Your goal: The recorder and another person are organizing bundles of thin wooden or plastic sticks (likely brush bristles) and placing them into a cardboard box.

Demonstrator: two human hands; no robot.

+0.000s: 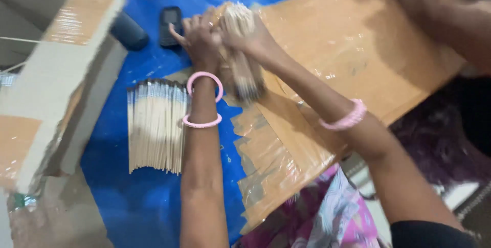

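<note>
Both my hands grip one thick bundle of thin pale sticks [240,48] with dark tips, held tilted over a taped cardboard sheet [358,38]. My left hand [197,36] wraps the bundle's upper left side; two pink bangles ring that wrist. My right hand [255,41] clasps it from the right, with pink bangles further up that forearm. The image is motion-blurred, so finger detail is unclear. A flat row of the same sticks [156,125] lies on the blue plastic sheet [133,197] just left of my left forearm.
A black phone [170,25] and a dark cylinder [129,32] lie on the blue sheet beyond the sticks. A large cardboard box [46,89] stands at the left. Another person's arm [440,18] reaches in at the top right.
</note>
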